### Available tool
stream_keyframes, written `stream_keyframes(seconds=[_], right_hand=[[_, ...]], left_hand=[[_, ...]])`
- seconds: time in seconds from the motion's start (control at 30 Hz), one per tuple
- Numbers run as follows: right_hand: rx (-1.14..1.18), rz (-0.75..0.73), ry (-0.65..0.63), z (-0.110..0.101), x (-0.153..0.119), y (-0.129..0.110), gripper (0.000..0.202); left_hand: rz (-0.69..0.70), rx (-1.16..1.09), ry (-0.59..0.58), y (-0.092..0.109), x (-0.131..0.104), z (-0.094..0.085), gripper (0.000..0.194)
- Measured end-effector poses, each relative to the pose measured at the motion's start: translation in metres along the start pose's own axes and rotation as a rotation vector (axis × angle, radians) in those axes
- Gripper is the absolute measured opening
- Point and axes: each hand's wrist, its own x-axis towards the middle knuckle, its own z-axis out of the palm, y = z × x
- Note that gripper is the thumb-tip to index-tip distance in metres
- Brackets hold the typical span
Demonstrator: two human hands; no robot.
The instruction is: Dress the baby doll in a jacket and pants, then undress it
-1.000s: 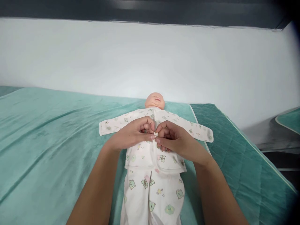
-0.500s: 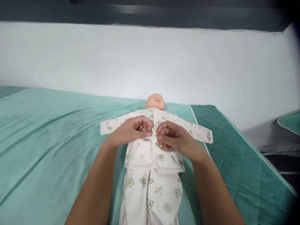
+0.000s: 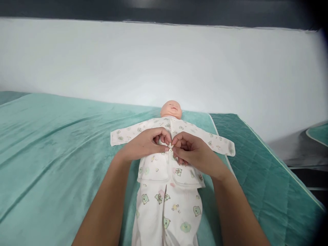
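- The left hand point(image 3: 150, 144) has its fingers curled in, thumb and forefinger pinching the front edge of the jacket point(image 3: 155, 172) at mid-chest.
- The right hand point(image 3: 191, 149) faces it, thumb and forefinger gripping the same front opening, the other fingers bent beneath — the two sets of fingertips nearly meet.
- Between the thumbs sits a small pale button point(image 3: 171, 150).
- The jacket, white with green bear prints, lies on a baby doll point(image 3: 171, 110) on its back, head away from the person, both sleeves spread wide.
- Below the jacket hem, matching printed trousers point(image 3: 150, 217) run toward the person and out of view.
- Under the doll lies a light teal blanket point(image 3: 64, 153); to the right, a darker quilted cover point(image 3: 258, 174).
- Behind — a white wall point(image 3: 164, 65) beneath a dark band point(image 3: 164, 10).
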Motion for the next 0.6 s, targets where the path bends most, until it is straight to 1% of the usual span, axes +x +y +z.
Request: stream_keyframes(seconds=[0.07, 0.1, 0.13, 0.17, 0.2, 0.27, 0.33, 0.37, 0.4, 0.47, 0.53, 0.6], right_hand=[[0.033, -0.017, -0.013, -0.001, 0.0, 0.0, 0.012], [0.063, -0.037, -0.013, -0.002, 0.0, 0.0, 0.012], [0.099, -0.065, -0.003, -0.004, -0.001, 0.0, 0.012], [0.137, -0.1, 0.026, -0.006, -0.001, 0.0, 0.011], [0.171, -0.141, 0.077, -0.008, 0.0, 0.0, 0.011], [0.204, -0.223, 0.231, -0.012, 0.001, 0.003, 0.01], [0.141, -0.289, 0.399, -0.015, 0.005, 0.009, 0.01], [0.07, -0.313, 0.469, -0.015, 0.008, 0.013, 0.015], [-0.018, -0.329, 0.518, -0.015, 0.011, 0.017, 0.022], [-0.194, -0.35, 0.545, -0.011, 0.017, 0.026, 0.039], [-0.321, -0.366, 0.499, -0.004, 0.02, 0.033, 0.047], [-0.406, -0.38, 0.431, 0.004, 0.018, 0.039, 0.05]], left_hand=[[-0.003, -0.041, 0.0, 0.001, -0.001, 0.001, 0.012], [0.0, -0.074, 0.02, 0.0, -0.001, 0.002, 0.012], [0.011, -0.115, 0.065, -0.001, 0.0, 0.002, 0.012], [0.032, -0.164, 0.141, -0.003, 0.0, 0.003, 0.013], [0.058, -0.208, 0.241, -0.005, 0.001, 0.004, 0.013], [0.097, -0.245, 0.45, -0.013, 0.005, 0.004, 0.013], [0.08, -0.176, 0.602, -0.023, 0.01, 0.003, 0.013], [0.065, -0.106, 0.648, -0.027, 0.013, 0.003, 0.014], [0.063, -0.029, 0.675, -0.032, 0.016, 0.004, 0.015], [0.109, 0.096, 0.688, -0.038, 0.019, 0.006, 0.02], [0.169, 0.147, 0.644, -0.042, 0.018, 0.011, 0.025], [0.178, 0.14, 0.573, -0.043, 0.01, 0.018, 0.03]])
